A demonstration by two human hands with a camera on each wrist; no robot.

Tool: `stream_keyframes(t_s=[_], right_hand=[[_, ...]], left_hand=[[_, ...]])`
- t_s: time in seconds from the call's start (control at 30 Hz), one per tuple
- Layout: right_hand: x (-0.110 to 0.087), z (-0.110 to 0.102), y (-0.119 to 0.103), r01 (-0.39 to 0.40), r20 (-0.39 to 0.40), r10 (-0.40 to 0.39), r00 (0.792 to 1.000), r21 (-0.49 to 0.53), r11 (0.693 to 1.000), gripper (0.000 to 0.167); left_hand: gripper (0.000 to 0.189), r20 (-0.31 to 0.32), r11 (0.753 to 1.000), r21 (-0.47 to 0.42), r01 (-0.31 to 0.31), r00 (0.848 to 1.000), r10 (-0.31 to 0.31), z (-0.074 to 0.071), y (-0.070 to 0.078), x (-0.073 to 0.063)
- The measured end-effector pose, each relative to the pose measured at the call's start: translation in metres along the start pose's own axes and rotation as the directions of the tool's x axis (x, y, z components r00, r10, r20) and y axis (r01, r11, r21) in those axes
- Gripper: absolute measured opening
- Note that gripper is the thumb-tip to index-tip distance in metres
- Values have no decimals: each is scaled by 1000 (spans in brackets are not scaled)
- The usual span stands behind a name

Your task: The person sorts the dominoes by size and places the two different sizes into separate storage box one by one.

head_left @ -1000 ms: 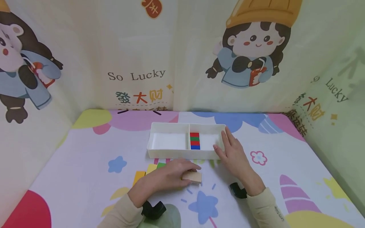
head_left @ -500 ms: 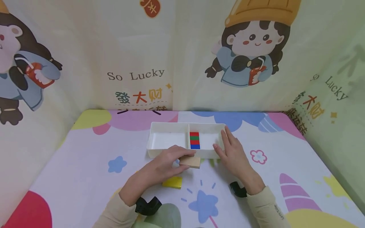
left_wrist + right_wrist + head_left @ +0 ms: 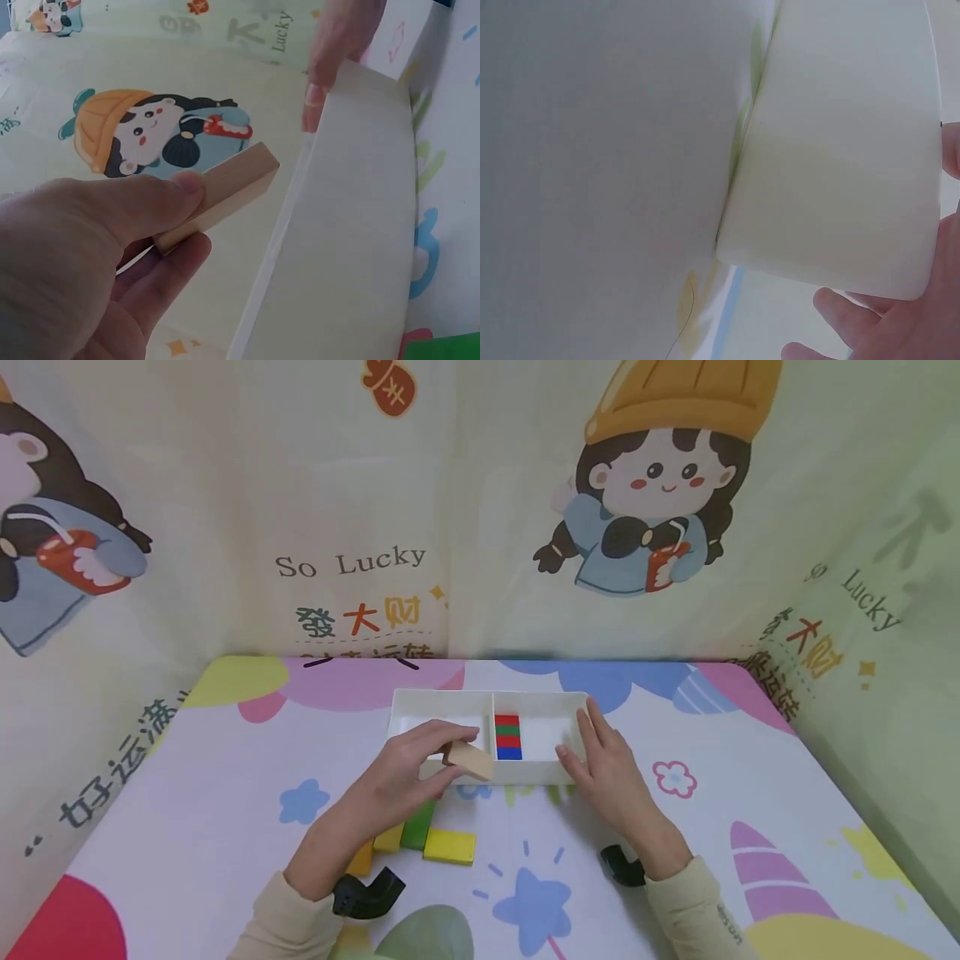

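My left hand (image 3: 405,768) pinches a plain wooden block (image 3: 472,762) between thumb and fingers, tilted and overlapping the front wall of a white two-compartment box (image 3: 540,772). In the left wrist view the wooden block (image 3: 232,184) points toward the rim of the box. My right hand (image 3: 618,777) holds the box by its right end, thumb at the front rim and fingers along the end wall. The right wrist view has the fingers (image 3: 847,315) against the outside of that end. A row of red, green, red and blue blocks (image 3: 508,742) lies along the divider in the right compartment.
On the table in front of the box lie a green block (image 3: 417,827), a yellow block (image 3: 450,847) and an orange block (image 3: 362,860), partly behind my left wrist. A patterned tablecloth (image 3: 637,910) covers the table; printed curtains (image 3: 495,527) stand behind it.
My left hand has lifted the wooden block from near the table, away from me and leftward to the box's front, tilting it. The right hand stays at the box's end.
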State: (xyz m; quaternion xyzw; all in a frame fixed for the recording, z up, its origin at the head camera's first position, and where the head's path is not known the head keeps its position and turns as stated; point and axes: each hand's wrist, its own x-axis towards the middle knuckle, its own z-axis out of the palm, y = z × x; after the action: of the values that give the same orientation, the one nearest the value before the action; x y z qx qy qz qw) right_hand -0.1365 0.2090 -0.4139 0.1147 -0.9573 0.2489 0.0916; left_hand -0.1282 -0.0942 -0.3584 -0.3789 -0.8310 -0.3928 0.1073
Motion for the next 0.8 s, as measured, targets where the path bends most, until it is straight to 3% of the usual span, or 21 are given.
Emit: stream_keyframes(t_s=[0.3,0.5,0.67,0.8], right_hand=[[-5,1,2,6,-12,-6,1000,5,1000,72],[-3,0,0,12,-6,-12,1000,0,1000,72],[-1,-2,0,8,-3,-8,1000,0,1000,71],[-2,-1,1,8,-4,-8,1000,6,1000,71]], left_hand=[[45,-58,997,47,56,997,-53,7,-11,3],[43,8,989,7,146,989,-146,9,-12,5],[43,84,979,36,198,976,-201,9,-12,5],[42,96,973,56,226,968,-230,9,-14,5]])
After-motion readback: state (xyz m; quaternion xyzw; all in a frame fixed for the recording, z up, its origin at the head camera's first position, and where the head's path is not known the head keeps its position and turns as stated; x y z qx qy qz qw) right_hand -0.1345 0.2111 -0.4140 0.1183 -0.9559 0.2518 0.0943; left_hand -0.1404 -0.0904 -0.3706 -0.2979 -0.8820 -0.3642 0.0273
